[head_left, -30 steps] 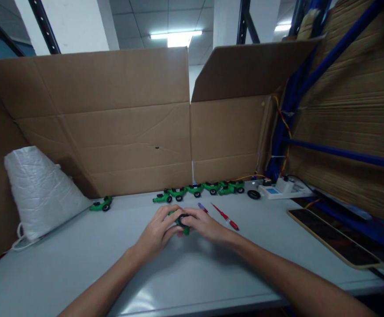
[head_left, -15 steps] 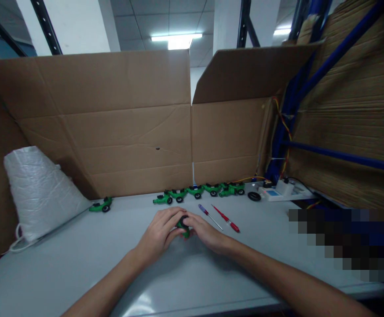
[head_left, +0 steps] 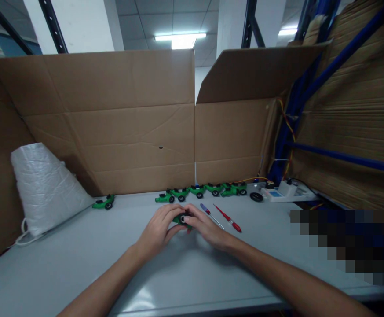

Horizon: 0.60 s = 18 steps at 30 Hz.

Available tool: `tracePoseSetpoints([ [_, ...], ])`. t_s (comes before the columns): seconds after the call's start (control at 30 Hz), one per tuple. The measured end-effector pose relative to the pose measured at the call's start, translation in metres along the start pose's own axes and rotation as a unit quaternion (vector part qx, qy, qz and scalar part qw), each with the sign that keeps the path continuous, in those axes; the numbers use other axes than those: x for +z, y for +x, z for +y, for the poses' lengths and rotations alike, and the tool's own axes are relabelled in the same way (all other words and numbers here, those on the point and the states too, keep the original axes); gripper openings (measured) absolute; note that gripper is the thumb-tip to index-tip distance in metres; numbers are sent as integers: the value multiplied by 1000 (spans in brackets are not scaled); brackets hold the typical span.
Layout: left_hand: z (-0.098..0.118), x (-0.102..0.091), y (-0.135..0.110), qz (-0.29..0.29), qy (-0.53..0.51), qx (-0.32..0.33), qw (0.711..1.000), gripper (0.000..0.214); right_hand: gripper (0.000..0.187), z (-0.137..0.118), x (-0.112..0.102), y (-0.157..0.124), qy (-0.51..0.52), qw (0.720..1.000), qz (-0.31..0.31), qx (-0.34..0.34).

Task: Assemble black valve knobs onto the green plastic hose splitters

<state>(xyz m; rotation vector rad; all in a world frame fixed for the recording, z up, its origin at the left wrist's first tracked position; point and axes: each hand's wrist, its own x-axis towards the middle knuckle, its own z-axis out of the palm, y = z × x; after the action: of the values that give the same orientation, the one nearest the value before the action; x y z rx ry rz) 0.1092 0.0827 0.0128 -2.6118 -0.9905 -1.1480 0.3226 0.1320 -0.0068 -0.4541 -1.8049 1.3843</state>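
Observation:
A small green toy vehicle with a black wheel is held between both hands above the table. My left hand wraps it from the left, fingers over its top and thumb beneath. My right hand grips it from the right, thumb against the wheel. Much of the toy is hidden by my fingers. Just beyond my right hand lie a screwdriver with a purple-blue handle and a red screwdriver.
Several green toy vehicles line the table's back edge, and another green toy sits left beside a white wrapped bundle. At the back right are a black ring and a white power strip. Cardboard walls enclose the table.
The toy has been turned in my hands, so its wheel now faces me more and its green body lies more level. The whole view has shifted slightly.

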Motion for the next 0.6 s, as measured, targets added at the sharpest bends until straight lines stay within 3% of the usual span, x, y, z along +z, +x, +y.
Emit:
tracePoseSetpoints([
  [0.13, -8, -1, -3, 10, -26, -48, 998, 36, 33, 3, -6, 2, -6, 1000, 28, -3],
  [0.33, -15, -1, -4, -1, -32, -65, 997, 35, 32, 13, -11, 5, -60, 997, 52, -5],
  [0.6, -18, -4, -4, 6, -20, -113, 993, 34, 21, 16, -16, 4, -111, 990, 82, -28],
])
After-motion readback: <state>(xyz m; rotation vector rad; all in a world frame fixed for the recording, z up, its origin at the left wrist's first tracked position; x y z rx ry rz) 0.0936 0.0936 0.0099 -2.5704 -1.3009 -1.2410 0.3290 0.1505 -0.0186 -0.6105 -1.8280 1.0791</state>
